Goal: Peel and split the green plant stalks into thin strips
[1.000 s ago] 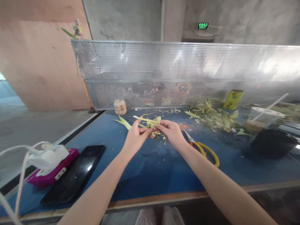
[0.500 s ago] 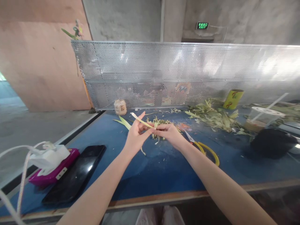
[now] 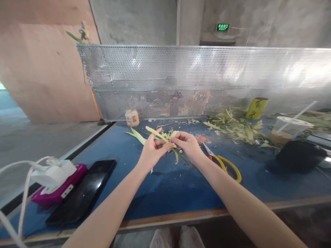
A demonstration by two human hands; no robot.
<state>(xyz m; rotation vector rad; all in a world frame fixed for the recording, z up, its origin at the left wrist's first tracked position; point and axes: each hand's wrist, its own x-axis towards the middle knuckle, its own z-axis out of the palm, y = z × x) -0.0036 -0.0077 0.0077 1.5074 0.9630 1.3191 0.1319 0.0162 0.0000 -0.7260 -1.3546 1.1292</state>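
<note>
Both forearms (image 3: 116, 196) forward, bent fingers (image 3: 184, 134) close together.

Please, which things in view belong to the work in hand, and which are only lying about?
In the work:
pale plant strip, held by left hand, its lower end apparently in right hand
probably scissors, leaf pile

Seemingly just lying about:
black phone
purple power block
drink cup
yellow tube

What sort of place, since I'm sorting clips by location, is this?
Probably a workshop: scissors and a heap of leafy scraps lie on a blue worktop.
</note>
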